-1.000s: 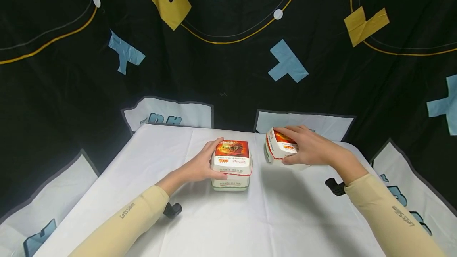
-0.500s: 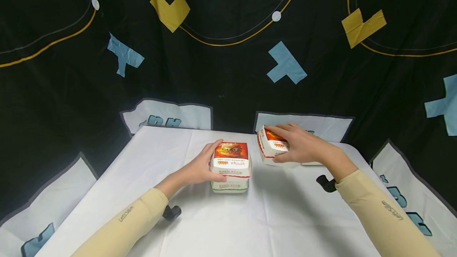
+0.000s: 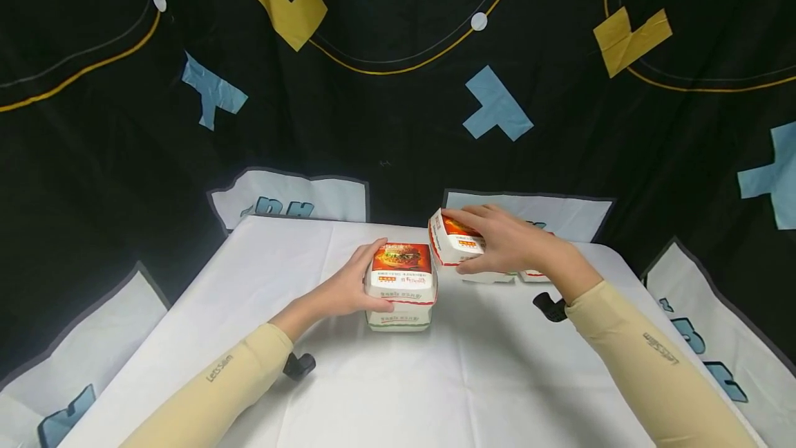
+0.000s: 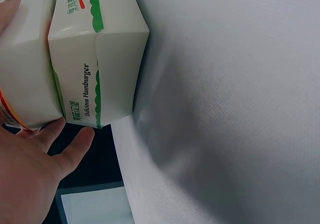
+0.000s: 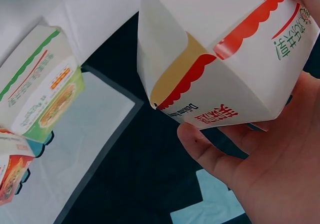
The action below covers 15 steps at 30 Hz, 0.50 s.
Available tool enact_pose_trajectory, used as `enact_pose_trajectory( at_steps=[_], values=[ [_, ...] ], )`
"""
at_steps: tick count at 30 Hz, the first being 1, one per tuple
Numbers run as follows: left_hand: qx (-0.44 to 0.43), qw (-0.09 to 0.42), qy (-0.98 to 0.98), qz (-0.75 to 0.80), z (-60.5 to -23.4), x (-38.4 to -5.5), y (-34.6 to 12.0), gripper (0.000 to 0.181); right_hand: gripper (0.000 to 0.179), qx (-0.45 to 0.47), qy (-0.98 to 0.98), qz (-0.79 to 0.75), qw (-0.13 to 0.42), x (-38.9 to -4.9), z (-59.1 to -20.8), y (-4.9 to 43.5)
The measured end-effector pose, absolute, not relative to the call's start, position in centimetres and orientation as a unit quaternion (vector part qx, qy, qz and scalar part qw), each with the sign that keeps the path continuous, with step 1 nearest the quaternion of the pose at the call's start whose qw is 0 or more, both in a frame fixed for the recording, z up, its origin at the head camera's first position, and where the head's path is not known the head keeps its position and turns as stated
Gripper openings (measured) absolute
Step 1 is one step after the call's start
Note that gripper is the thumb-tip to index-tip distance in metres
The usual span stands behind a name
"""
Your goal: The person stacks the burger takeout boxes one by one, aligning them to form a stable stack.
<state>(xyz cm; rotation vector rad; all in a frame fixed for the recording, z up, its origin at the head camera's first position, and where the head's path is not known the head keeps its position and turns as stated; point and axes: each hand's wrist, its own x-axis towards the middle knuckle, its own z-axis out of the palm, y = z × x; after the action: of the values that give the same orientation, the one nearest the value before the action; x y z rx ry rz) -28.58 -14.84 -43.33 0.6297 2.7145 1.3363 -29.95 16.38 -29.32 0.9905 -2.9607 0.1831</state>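
My left hand (image 3: 351, 287) holds the left side of a two-box stack on the table, fingers at the back and thumb in front. Its upper hamburger box (image 3: 403, 272) has a red top with a burger picture. Below sits a green-edged hamburger box (image 4: 100, 58), which the fingertips also reach in the left wrist view. My right hand (image 3: 506, 240) grips another red hamburger box (image 5: 220, 68), tilted and held up just right of the stack. Its thumb is in front and its fingers lie over the top.
Behind the right hand, more boxes are partly hidden; the right wrist view shows a green hamburger box (image 5: 50, 88) and a red one (image 5: 12, 169) beside it. A white cloth covers the table (image 3: 385, 386). A black curtain (image 3: 385, 137) hangs behind.
My right hand has carried its hamburger box leftward, closer to the stack. More of the boxes behind it shows now. The left hand keeps its hold on the stack.
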Motion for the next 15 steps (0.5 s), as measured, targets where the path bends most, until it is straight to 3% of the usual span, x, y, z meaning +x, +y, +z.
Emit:
enact_pose_trajectory(
  at_steps=[15],
  values=[
    [0.212, 0.024, 0.875, 0.435, -43.1, -28.5, -14.8, 0.125, 0.094, 0.334, -0.941, 0.048, 0.001, -30.0, -28.7, 13.9]
  ],
)
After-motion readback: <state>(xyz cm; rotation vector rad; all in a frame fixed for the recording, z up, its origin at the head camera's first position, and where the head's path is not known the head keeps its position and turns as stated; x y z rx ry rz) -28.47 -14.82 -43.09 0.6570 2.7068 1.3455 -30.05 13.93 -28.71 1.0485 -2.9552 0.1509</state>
